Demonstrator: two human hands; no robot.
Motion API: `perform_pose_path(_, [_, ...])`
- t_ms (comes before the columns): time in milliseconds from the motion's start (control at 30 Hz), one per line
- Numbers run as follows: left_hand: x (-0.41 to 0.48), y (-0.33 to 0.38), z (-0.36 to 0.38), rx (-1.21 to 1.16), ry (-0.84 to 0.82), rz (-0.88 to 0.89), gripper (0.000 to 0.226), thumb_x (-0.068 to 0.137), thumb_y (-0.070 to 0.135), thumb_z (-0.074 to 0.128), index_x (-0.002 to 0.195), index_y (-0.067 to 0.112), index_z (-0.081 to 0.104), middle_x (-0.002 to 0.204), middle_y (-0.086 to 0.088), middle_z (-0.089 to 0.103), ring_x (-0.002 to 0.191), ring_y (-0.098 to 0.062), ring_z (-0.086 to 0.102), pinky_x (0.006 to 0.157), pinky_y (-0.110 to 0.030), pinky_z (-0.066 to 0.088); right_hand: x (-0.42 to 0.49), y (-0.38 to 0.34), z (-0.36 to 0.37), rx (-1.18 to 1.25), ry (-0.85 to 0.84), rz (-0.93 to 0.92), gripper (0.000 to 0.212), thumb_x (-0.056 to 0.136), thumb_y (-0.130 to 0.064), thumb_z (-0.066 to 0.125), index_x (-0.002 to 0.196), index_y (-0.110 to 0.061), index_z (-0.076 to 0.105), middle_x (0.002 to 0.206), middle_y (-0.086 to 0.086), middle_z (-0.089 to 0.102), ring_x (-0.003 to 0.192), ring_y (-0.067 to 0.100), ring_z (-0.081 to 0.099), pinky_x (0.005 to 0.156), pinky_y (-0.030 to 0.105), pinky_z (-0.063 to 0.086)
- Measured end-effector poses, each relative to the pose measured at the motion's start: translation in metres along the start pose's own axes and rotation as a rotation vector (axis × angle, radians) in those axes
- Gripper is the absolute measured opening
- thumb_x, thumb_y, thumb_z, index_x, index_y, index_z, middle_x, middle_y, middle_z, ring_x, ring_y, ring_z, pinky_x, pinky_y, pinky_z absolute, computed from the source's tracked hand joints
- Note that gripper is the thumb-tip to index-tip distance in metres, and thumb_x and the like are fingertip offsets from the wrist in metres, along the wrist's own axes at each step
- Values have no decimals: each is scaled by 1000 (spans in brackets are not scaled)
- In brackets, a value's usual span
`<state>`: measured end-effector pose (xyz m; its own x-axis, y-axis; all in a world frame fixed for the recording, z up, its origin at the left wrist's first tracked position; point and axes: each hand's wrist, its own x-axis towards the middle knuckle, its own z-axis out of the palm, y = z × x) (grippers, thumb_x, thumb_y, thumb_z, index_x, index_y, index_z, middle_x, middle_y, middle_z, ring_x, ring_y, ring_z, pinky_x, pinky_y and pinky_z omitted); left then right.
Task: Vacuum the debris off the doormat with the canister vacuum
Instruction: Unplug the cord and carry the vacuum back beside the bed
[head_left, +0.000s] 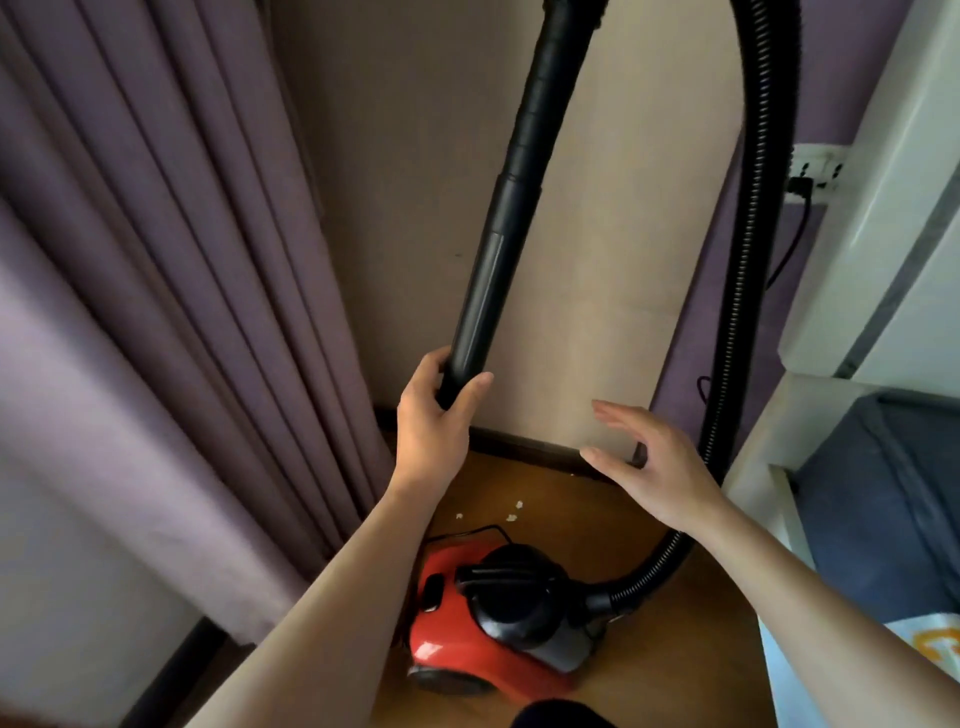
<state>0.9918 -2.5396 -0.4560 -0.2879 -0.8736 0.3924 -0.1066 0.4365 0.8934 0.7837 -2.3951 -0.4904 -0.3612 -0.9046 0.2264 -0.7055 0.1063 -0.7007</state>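
Note:
A red and black canister vacuum (483, 629) sits on the wooden floor below my arms. Its ribbed black hose (748, 291) loops from the canister up the right side and over the top of the view. A black wand tube (514, 171) hangs down from that loop, and my left hand (436, 415) is shut on its lower end. To the right, my right hand (649, 462) hovers open, apart from the tube and just left of the hose. A few white scraps of debris (511, 517) lie on the floor near the wall. No doormat is in view.
Purple curtains (156, 260) hang along the left. A beige wall with a dark skirting board (524, 447) stands straight ahead. At right are a white unit (883, 234), a wall socket strip (815, 169) with a plugged cable, and blue-grey fabric (883, 493).

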Motion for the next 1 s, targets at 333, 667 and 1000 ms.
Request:
perform_pose_path(333, [51, -6, 36, -72, -121, 17, 39, 93, 28, 71, 129, 22, 58, 114, 10, 65, 106, -3, 62, 85, -12, 50, 20, 9, -29, 43, 163, 72, 79, 79, -65, 62, 147, -26, 52, 141, -15, 57, 131, 1, 52, 112, 29, 40])
perform_pose_path(667, [94, -19, 81, -156, -219, -50, 44, 92, 34, 69, 130, 14, 59, 114, -1, 66, 107, -14, 64, 95, -35, 54, 34, -5, -116, -64, 483, 47, 59, 83, -48, 70, 137, -24, 63, 121, -14, 69, 115, -2, 63, 101, 13, 46])
perform_pose_path(1000, [168, -38, 138, -128, -145, -47, 34, 94, 34, 66, 117, 8, 61, 98, -8, 66, 92, -27, 64, 77, -43, 51, 84, 59, -183, -123, 689, 100, 51, 89, -23, 77, 137, -20, 62, 123, -7, 67, 115, 6, 63, 103, 26, 48])
